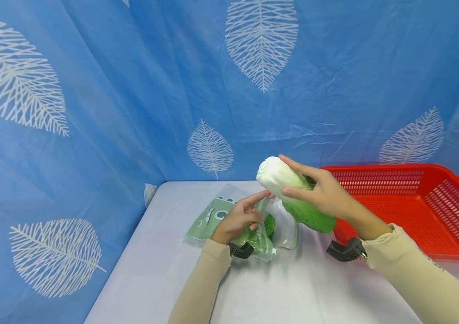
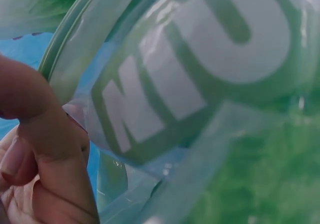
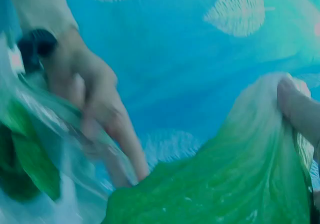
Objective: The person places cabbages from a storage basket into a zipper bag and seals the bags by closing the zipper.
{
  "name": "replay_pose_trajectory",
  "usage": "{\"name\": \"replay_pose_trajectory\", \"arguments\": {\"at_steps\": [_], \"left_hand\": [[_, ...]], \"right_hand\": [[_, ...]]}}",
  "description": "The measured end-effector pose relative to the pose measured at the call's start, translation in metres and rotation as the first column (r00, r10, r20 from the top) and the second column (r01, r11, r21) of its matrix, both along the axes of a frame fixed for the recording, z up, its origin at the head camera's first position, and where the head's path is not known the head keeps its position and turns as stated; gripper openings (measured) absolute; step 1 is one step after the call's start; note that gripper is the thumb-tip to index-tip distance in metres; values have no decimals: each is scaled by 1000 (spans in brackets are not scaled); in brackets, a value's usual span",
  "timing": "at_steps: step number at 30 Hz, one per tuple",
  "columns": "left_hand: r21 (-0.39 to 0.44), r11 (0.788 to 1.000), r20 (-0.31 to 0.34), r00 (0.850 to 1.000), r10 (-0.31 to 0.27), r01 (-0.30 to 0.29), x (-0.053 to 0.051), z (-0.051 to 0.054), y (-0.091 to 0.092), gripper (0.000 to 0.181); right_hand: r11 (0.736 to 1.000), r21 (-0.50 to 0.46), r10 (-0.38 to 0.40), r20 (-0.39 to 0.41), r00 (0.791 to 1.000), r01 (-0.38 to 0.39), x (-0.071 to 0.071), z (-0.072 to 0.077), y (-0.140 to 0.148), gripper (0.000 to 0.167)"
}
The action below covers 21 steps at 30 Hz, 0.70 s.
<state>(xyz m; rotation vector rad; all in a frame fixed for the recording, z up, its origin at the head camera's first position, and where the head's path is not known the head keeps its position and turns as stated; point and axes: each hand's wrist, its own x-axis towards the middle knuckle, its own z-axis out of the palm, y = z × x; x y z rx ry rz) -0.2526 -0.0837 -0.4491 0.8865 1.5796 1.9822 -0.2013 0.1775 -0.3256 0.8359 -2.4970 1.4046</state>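
A Chinese cabbage (image 1: pixel 275 176), white at its base and green at the leaves, is in my right hand (image 1: pixel 328 193), thumb and fingers around it. It is held above the table, base pointing up and left. My left hand (image 1: pixel 239 218) pinches the rim of a clear plastic bag (image 2: pixel 215 129) with green contents. In the head view a dark green bumpy vegetable (image 1: pixel 269 225) shows beside the left fingers. Left of that hand lies green plastic with a white cartoon print (image 1: pixel 209 218); whether it belongs to the same bag I cannot tell.
A red plastic basket (image 1: pixel 407 216) with slotted walls stands at the right, near the right forearm. A clear, whitish bag (image 1: pixel 287 231) lies below the cabbage. The white table (image 1: pixel 144 270) meets a blue leaf-patterned cloth (image 1: pixel 164 90) at its back and left.
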Motion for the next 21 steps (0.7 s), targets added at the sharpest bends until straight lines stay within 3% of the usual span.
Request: {"name": "replay_pose_trajectory", "arguments": {"at_steps": [5,13,21], "left_hand": [[12,1000,14,1000,24,-24,0,-1,2,75],[12,999,22,999,31,-32,0,0,1,77],[0,1000,-27,1000,12,-12,1,0,-1,75]], "right_hand": [[996,-36,-77,23,997,77,13,-29,-11,75],[981,-9,-193,76,978,194,39,-70,-11,74],[972,13,-235,59,970,235,45,-97,-8,73]]}}
